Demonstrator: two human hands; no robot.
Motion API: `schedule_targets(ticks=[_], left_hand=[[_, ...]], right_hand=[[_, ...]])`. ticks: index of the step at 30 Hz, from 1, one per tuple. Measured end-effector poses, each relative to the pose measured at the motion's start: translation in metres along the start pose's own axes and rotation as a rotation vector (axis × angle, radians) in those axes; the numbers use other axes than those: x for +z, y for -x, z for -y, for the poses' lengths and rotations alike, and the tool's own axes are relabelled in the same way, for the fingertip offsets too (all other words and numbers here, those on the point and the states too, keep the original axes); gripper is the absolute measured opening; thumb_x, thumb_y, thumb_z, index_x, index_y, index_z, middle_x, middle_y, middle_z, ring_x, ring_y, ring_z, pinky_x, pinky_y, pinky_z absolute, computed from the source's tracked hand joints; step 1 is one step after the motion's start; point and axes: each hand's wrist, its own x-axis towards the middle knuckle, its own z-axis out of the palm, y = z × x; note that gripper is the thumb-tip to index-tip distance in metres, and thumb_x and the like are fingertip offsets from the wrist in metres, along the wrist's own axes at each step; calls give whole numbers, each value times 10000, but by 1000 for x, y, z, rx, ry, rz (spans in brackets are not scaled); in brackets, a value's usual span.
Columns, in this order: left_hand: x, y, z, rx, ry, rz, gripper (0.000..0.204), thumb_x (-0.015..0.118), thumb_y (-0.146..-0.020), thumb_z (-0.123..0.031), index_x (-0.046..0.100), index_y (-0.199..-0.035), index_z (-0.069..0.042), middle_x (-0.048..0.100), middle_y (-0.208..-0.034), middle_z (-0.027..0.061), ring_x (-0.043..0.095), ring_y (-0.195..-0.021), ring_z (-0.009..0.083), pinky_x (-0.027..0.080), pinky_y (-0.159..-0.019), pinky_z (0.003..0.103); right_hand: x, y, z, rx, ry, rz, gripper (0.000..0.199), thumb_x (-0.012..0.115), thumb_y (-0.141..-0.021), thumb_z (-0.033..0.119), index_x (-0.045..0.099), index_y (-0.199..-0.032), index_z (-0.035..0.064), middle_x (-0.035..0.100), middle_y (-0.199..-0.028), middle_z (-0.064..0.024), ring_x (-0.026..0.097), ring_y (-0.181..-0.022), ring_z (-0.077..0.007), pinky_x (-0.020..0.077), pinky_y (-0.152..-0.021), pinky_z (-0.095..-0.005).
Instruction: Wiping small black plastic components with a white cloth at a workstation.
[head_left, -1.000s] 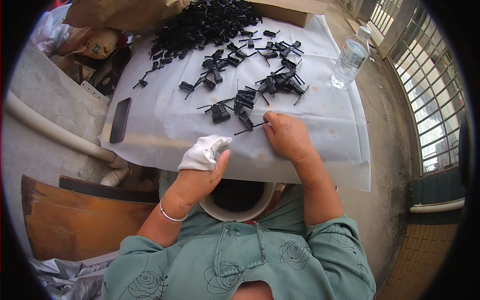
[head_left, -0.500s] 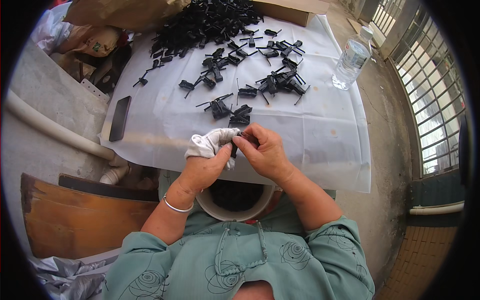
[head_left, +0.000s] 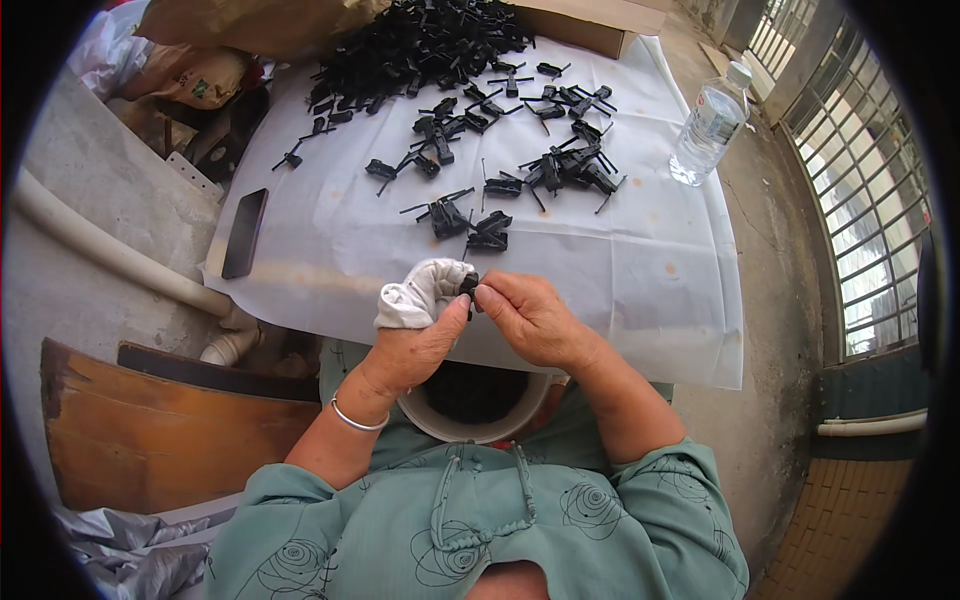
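Note:
Near the front edge of the table, both hands meet at a small black plastic part (head_left: pixel 468 287). My left hand (head_left: pixel 415 335) is closed on it, its fingers wrapped in a white cloth (head_left: pixel 415 293) and its thumb bare. Against the part's right side, my right hand (head_left: pixel 535 318) pinches with thumb and forefinger; its other fingers are curled. Just beyond the hands lie similar black parts (head_left: pixel 489 231) with thin sticking-out pins. Below the hands, a white bucket (head_left: pixel 420 412) between my legs has a dark inside.
A large heap of black parts (head_left: pixel 420 50) covers the far table, with looser ones scattered nearer. A phone (head_left: pixel 244 234) lies at the left edge, a water bottle (head_left: pixel 708 125) stands at the right. A cardboard box (head_left: pixel 580 30) is at the back, a pipe (head_left: pixel 120 255) on the left.
The right fingers have shifted slightly down and closer to the left thumb. The black part now shows more on top between the hands. The view has moved a little.

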Motion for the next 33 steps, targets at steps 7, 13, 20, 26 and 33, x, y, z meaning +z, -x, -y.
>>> schedule_targets(ticks=[7,13,20,26,33], left_hand=[[-2,2,-15,-143,149,66,254,549,-888,-78,473,-1128,-39,548,-910,17,458,-635,29,408,-506,175],[-1,3,-13,-114,112,19,260,551,-875,-42,502,-1130,-32,564,-916,9,494,-731,27,424,-539,163],[3,2,4,268,-521,-60,328,548,-832,-11,486,-1153,9,558,-938,51,528,-772,92,471,-676,237],[-2,-2,-1,88,-54,-64,203,528,-892,-68,431,-1068,-37,552,-921,59,508,-730,84,441,-641,218],[-5,-3,-13,-120,27,-19,251,376,-935,-102,408,-1178,-46,547,-850,28,392,-523,47,357,-476,182]], right_hand=[[-2,0,1,82,-130,63,207,492,-925,168,554,-815,4,487,-640,-60,427,-594,-139,395,-567,-271],[3,-1,1,12,-101,42,208,491,-923,160,540,-789,8,476,-630,-74,415,-575,-140,382,-540,-278],[18,-5,-1,114,-5,-94,232,517,-900,144,509,-719,1,463,-590,-89,425,-536,-150,376,-511,-296],[5,-3,6,1,-57,-138,145,561,-868,131,585,-805,2,508,-617,-91,470,-536,-168,410,-529,-297],[-7,0,-6,-151,174,-10,113,626,-780,77,617,-874,15,593,-700,-98,558,-615,-226,448,-564,-298]])
